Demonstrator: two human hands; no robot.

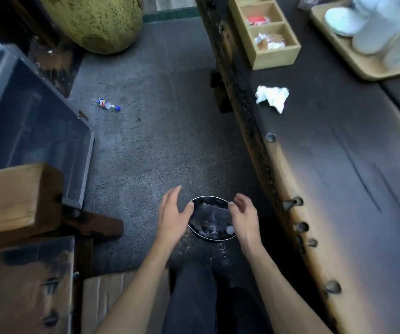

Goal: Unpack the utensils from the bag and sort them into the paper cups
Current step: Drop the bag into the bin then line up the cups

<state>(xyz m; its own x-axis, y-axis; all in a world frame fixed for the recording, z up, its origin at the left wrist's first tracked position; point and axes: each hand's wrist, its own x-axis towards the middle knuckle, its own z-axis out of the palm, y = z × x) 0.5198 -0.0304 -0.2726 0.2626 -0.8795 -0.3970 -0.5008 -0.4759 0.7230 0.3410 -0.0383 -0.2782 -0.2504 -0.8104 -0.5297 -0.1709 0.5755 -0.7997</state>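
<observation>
A round black bin (209, 197) lined with a shiny dark bag stands on the floor between my feet, and a few small round items lie at its bottom. My left hand (172, 218) hovers at its left rim with the fingers spread and nothing in it. At the right rim my right hand (243, 218) has its fingers curled and apart, and I see nothing held. White paper cups (382, 27) lie blurred on a wooden tray (363, 66) at the table's far right. No utensils are visible.
A long dark wooden table (338, 165) runs down the right, bearing a wooden organiser box (273, 56) of packets and a crumpled tissue (271, 96). On the left are a grey crate (25, 121) and a wooden beam (18, 198). A small bottle (107, 104) lies on the floor.
</observation>
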